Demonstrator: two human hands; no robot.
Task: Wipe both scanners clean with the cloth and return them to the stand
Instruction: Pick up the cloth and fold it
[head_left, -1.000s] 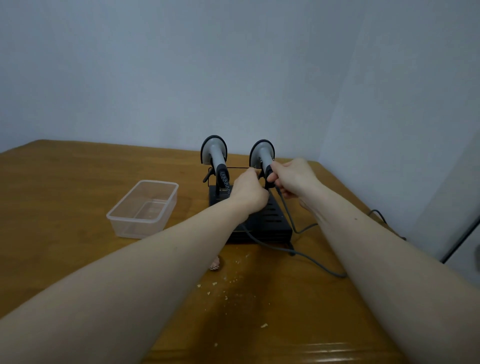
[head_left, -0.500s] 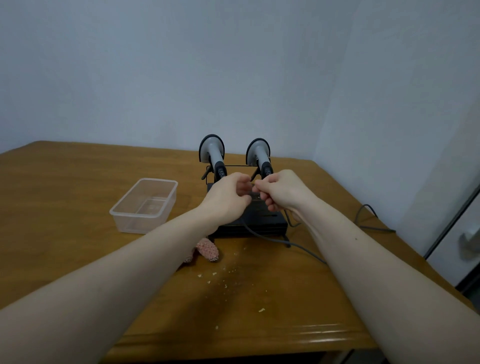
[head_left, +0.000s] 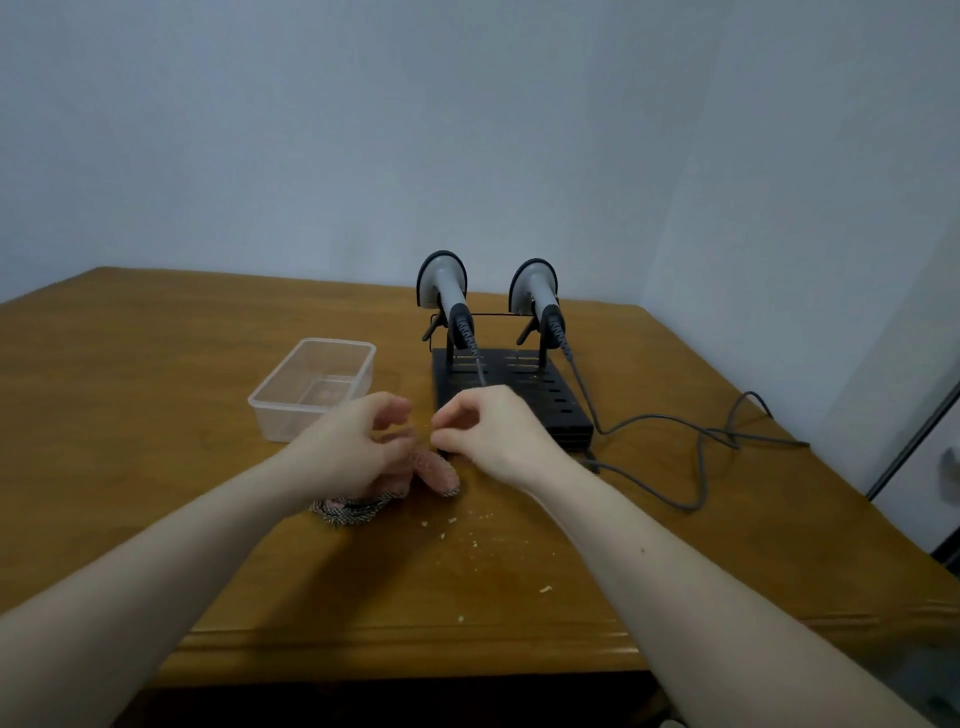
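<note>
Two grey-and-black scanners stand upright in the black stand (head_left: 550, 410) at the back of the wooden table: the left scanner (head_left: 442, 285) and the right scanner (head_left: 535, 291). A crumpled pinkish cloth (head_left: 437, 474) lies on the table just in front of the stand. My left hand (head_left: 353, 452) is over the cloth with its fingers loosely curled; I cannot tell whether it touches the cloth. My right hand (head_left: 493, 436) is beside it, in front of the stand, fingers loosely curled and holding nothing.
A clear plastic container (head_left: 275, 400) sits left of the stand. Grey scanner cables (head_left: 675, 431) loop over the table to the right. Crumbs (head_left: 470, 525) are scattered near the front edge (head_left: 415, 642). A wall and a door (head_left: 935, 467) close in on the right.
Both hands have let go of the scanners and drawn back toward me, down to the table by the cloth. The scanners stay in the stand.
</note>
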